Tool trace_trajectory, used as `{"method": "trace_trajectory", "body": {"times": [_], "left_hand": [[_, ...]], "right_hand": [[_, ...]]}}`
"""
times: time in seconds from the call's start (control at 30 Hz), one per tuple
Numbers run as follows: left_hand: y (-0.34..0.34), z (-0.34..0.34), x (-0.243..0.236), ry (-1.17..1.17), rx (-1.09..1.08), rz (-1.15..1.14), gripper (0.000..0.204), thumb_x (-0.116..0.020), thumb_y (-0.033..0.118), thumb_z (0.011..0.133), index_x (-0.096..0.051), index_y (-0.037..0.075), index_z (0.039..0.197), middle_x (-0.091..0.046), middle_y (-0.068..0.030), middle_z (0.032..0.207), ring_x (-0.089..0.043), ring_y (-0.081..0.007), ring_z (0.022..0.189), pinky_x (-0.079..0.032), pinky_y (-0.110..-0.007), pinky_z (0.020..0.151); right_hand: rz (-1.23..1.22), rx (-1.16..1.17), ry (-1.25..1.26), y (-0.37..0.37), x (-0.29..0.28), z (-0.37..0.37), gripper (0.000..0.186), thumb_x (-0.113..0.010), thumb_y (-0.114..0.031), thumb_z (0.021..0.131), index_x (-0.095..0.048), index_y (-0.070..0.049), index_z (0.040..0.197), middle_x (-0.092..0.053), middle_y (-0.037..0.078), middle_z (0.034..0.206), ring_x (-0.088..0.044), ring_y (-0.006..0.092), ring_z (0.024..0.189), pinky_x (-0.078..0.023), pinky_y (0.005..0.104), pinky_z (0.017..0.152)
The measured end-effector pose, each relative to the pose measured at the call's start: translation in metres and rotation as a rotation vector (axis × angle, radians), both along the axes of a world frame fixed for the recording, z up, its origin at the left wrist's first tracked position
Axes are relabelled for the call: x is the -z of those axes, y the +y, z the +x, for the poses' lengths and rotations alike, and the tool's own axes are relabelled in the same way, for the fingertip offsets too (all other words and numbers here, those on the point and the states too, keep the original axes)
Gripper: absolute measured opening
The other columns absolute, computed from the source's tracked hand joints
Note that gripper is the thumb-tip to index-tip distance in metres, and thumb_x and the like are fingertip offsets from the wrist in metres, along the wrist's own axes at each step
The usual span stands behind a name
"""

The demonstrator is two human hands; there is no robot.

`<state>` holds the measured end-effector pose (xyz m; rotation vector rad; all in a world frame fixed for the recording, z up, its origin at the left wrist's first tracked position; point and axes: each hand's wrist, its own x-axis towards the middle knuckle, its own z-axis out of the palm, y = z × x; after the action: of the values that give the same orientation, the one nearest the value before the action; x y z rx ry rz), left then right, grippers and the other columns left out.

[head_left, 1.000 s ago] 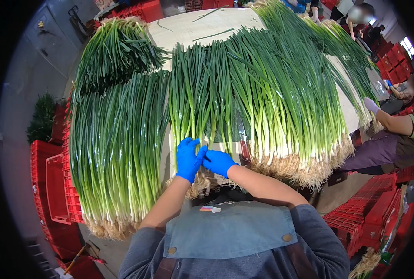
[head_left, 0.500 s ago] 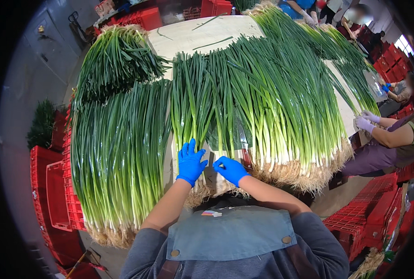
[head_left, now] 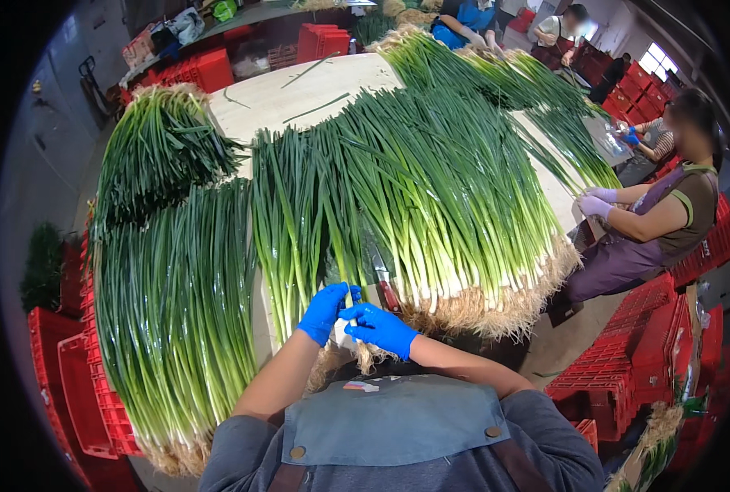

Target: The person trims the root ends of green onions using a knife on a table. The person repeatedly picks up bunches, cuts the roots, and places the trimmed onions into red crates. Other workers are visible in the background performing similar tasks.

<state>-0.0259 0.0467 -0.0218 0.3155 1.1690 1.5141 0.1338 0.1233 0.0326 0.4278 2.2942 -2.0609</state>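
Both my hands wear blue gloves and meet at the table's near edge. My left hand (head_left: pixel 324 313) has its fingers closed round the pale lower stem of a green onion (head_left: pixel 349 262). Just right of it, my right hand (head_left: pixel 381 330) is closed on the same stalk nearer its roots, which hang below the fingers; exactly how many stalks are held is hidden. To the left lies a narrow bunch of green onions (head_left: pixel 287 238), and to the right a broad pile of them (head_left: pixel 455 213), white ends and roots toward me. A red-handled knife (head_left: pixel 388 293) lies between.
Another wide row of green onions (head_left: pixel 176 303) covers the left side, with a bundle (head_left: pixel 164 135) beyond it. Red crates (head_left: pixel 627 353) stack at right, and more crates (head_left: pixel 82 385) at left. A co-worker in purple gloves (head_left: pixel 598 201) sits at the right; others work farther back.
My left hand, spread flat over the stalks before, is now closed on a stem. My right hand has come in beside it, and the roots are lifted. The whole view has shifted.
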Motion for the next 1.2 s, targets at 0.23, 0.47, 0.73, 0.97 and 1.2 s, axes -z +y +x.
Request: {"method": "trace_trajectory", "body": {"times": [0.23,0.47,0.73,0.97,1.2], "left_hand": [[0.038,0.032,-0.042,-0.115,0.153,0.263,0.046,-0.049,0.032,0.090,-0.045,0.006,0.128,-0.059,-0.0132,0.108,-0.058,-0.0218,0.095,-0.048,-0.033,0.083],[0.069,0.032,-0.087,-0.316,0.101,0.455,0.046,-0.054,0.031,0.089,-0.042,0.014,0.129,-0.053,-0.0090,0.122,-0.055,-0.0214,0.104,-0.048,-0.037,0.084],[0.090,0.037,-0.091,-0.385,-0.029,0.505,0.037,-0.055,0.024,0.087,-0.048,0.013,0.122,-0.056,-0.0048,0.115,-0.057,-0.0207,0.103,-0.048,-0.040,0.086],[0.094,0.034,-0.145,-0.108,0.053,0.498,0.062,-0.059,0.024,0.085,-0.028,0.015,0.138,-0.054,-0.0018,0.115,-0.056,-0.0157,0.101,-0.047,-0.035,0.083],[0.081,-0.019,-0.155,0.302,0.065,0.281,0.065,-0.057,0.029,0.086,-0.025,0.013,0.140,-0.053,-0.0063,0.118,-0.054,-0.0176,0.103,-0.047,-0.034,0.081]], "right_hand": [[-0.800,0.419,-0.192,0.014,-0.069,0.021,0.029,-0.059,-0.018,0.086,-0.052,-0.006,0.111,-0.056,0.005,0.078,-0.055,0.0134,0.063,-0.046,0.0255,0.054],[-0.221,0.066,-0.457,0.052,-0.184,0.095,0.051,-0.053,-0.020,0.088,-0.038,-0.007,0.135,-0.052,0.002,0.063,-0.049,0.0094,0.052,-0.041,0.0230,0.048],[0.131,-0.008,-0.567,0.060,-0.166,0.205,0.055,-0.054,-0.019,0.086,-0.036,-0.008,0.137,-0.059,0.007,0.104,-0.056,0.0133,0.081,-0.047,0.0282,0.075],[0.229,-0.020,-0.609,0.067,-0.129,0.204,0.044,-0.053,-0.018,0.087,-0.046,-0.010,0.130,-0.057,0.009,0.118,-0.056,0.0178,0.100,-0.043,0.0304,0.088],[-0.278,0.098,-0.373,0.058,-0.079,0.103,0.036,-0.057,-0.025,0.088,-0.054,-0.002,0.115,-0.062,0.011,0.088,-0.060,0.0138,0.072,-0.049,0.0268,0.063]]}}
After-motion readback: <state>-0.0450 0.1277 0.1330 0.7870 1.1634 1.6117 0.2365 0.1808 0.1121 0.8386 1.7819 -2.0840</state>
